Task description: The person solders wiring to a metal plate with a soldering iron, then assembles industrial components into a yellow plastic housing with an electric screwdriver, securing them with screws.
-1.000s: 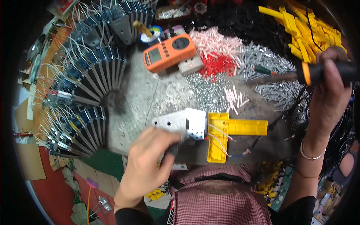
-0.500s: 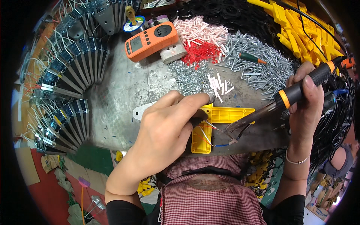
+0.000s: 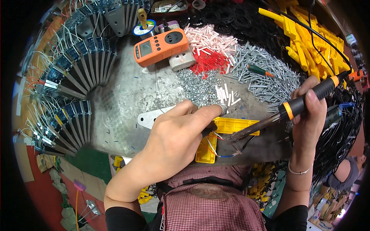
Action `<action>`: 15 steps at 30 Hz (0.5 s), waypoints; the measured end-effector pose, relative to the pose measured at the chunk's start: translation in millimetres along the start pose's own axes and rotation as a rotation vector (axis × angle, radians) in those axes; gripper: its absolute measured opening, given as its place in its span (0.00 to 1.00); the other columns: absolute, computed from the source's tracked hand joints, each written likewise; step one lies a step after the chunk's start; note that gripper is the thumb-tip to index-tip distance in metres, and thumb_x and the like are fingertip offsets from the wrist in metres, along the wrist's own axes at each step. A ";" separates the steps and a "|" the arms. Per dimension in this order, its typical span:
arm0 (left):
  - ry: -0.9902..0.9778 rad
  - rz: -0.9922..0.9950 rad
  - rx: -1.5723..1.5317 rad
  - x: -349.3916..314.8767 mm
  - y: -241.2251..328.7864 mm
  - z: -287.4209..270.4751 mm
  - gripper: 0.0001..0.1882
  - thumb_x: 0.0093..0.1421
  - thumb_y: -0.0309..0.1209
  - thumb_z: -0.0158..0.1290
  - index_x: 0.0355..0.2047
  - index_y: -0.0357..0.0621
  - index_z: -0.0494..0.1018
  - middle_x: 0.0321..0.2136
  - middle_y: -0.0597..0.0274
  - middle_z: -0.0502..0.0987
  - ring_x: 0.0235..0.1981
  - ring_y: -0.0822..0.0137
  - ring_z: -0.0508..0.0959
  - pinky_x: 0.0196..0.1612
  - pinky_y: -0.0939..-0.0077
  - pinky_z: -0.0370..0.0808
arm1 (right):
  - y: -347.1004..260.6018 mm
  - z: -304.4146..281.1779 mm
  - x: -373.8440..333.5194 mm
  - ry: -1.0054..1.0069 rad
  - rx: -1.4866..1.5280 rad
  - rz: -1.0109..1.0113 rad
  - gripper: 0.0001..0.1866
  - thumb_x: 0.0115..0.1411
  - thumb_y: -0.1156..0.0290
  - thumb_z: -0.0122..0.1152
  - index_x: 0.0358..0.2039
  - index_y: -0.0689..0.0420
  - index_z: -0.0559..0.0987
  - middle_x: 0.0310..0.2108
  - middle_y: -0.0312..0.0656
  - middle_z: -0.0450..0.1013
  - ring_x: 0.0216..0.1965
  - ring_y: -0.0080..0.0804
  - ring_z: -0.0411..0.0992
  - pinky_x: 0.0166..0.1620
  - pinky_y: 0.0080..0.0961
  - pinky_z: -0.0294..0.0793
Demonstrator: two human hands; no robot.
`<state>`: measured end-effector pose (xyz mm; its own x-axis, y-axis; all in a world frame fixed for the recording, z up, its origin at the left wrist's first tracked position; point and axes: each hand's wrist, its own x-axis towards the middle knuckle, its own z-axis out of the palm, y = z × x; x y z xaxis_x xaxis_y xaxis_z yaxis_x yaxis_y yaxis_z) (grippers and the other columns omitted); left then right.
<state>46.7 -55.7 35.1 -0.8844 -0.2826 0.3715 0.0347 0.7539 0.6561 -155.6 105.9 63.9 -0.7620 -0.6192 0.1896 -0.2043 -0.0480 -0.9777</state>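
A soldering iron (image 3: 308, 98) with a black handle and orange rings lies in my right hand (image 3: 308, 115), which is closed round it. Its dark barrel (image 3: 256, 126) slants down left to the ends of thin wires (image 3: 216, 135), over a yellow plastic housing (image 3: 205, 152). My left hand (image 3: 177, 133) pinches a small dark piece (image 3: 209, 129) beside those wires; its kind is mostly hidden by the fingers. One left fingertip wears a pale cover. A flat metal plate with a hole (image 3: 146, 119) sticks out from under the left hand.
An orange meter (image 3: 162, 47) and a solder spool (image 3: 144, 27) stand at the back. Heaps of nuts (image 3: 198, 86), red pieces (image 3: 210, 61), pale tubes (image 3: 212, 38) and screws (image 3: 262, 73) lie ahead. Circuit boards (image 3: 83, 73) line the left; yellow parts (image 3: 312, 42) and black cables (image 3: 339, 134) fill the right.
The whole view has shifted slightly. My right hand has brought the iron a little left and lower, its tip staying by the wire ends. My left hand keeps its pinch.
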 end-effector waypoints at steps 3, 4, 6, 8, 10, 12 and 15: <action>0.006 -0.008 -0.003 -0.1 1.4 1.0 0.27 0.37 0.10 0.51 0.43 0.37 0.72 0.26 0.54 0.76 0.26 0.55 0.76 0.30 0.66 0.72 | -0.6 0.8 -0.6 0.004 -0.004 0.003 0.18 0.58 0.54 0.56 0.29 0.59 0.69 0.16 0.31 0.62 0.12 0.12 0.55 0.16 0.10 0.52; 0.008 -0.006 -0.005 0.5 1.1 1.6 0.27 0.37 0.10 0.51 0.43 0.37 0.72 0.26 0.54 0.76 0.26 0.55 0.76 0.30 0.66 0.72 | -1.3 0.7 -0.5 -0.001 -0.003 0.003 0.19 0.57 0.54 0.57 0.29 0.59 0.69 0.16 0.31 0.62 0.11 0.12 0.55 0.16 0.10 0.52; 0.021 0.047 -0.030 0.6 0.0 3.4 0.26 0.41 0.12 0.50 0.45 0.36 0.71 0.19 0.55 0.73 0.23 0.56 0.70 0.27 0.65 0.69 | -1.5 1.1 -0.2 -0.004 0.000 0.005 0.19 0.57 0.54 0.57 0.29 0.59 0.69 0.15 0.31 0.62 0.12 0.12 0.55 0.16 0.10 0.52; 0.005 0.020 -0.021 0.3 0.2 3.9 0.27 0.39 0.11 0.51 0.44 0.36 0.71 0.23 0.55 0.76 0.25 0.56 0.73 0.29 0.66 0.71 | 0.2 -0.3 -0.2 -0.005 0.004 0.010 0.19 0.57 0.54 0.57 0.29 0.59 0.69 0.15 0.31 0.62 0.12 0.12 0.56 0.16 0.10 0.52; -0.013 -0.006 -0.014 1.0 -0.1 4.0 0.28 0.37 0.10 0.51 0.43 0.37 0.72 0.26 0.55 0.78 0.27 0.55 0.75 0.30 0.66 0.72 | 1.2 -2.1 0.5 -0.019 0.017 0.012 0.18 0.57 0.54 0.57 0.29 0.58 0.69 0.15 0.31 0.62 0.12 0.12 0.56 0.17 0.10 0.53; 0.001 0.039 -0.034 1.7 -1.0 5.5 0.27 0.40 0.12 0.50 0.45 0.36 0.71 0.20 0.55 0.73 0.23 0.56 0.70 0.27 0.65 0.69 | 1.6 -2.4 0.2 -0.022 0.018 0.011 0.18 0.57 0.55 0.57 0.28 0.58 0.69 0.15 0.30 0.62 0.12 0.12 0.56 0.17 0.10 0.53; 0.014 0.030 -0.029 1.6 1.7 5.4 0.27 0.40 0.11 0.49 0.45 0.36 0.71 0.20 0.55 0.73 0.23 0.56 0.70 0.27 0.64 0.69 | 1.5 -2.1 -0.1 -0.028 0.023 0.006 0.17 0.57 0.56 0.57 0.28 0.58 0.69 0.15 0.30 0.62 0.12 0.12 0.56 0.17 0.10 0.53</action>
<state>42.8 -51.7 33.3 -0.8762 -0.2684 0.4003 0.0750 0.7445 0.6634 -157.1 107.6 62.6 -0.7455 -0.6414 0.1811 -0.1850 -0.0619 -0.9808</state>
